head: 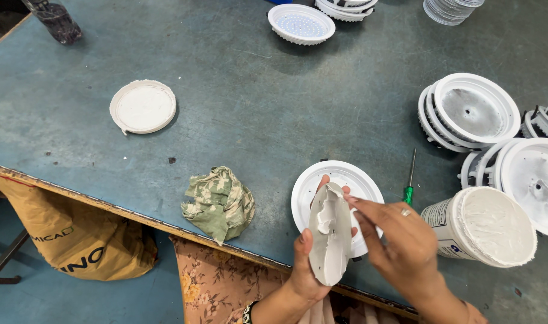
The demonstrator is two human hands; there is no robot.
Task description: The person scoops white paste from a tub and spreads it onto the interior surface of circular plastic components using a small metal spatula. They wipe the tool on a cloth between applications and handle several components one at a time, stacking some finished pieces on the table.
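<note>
My left hand point(304, 273) holds a round grey-white plate point(330, 240) on edge, smeared with white paste. My right hand point(400, 240), a ring on one finger, touches the plate's paste-covered face with its fingertips. Both hands hover over a white round lamp housing point(334, 177) lying on the blue-grey table point(244, 102) near its front edge. An open tub of white paste point(487, 225) stands just right of my right hand.
A green-handled screwdriver point(409, 183) lies between housing and tub. A crumpled camouflage rag point(220, 204) sits left of the housing, a white lid point(143, 106) farther left. Stacked white housings point(469, 111) crowd the right; more point(301, 24) at the back. A brown sack point(76, 237) hangs below the table edge.
</note>
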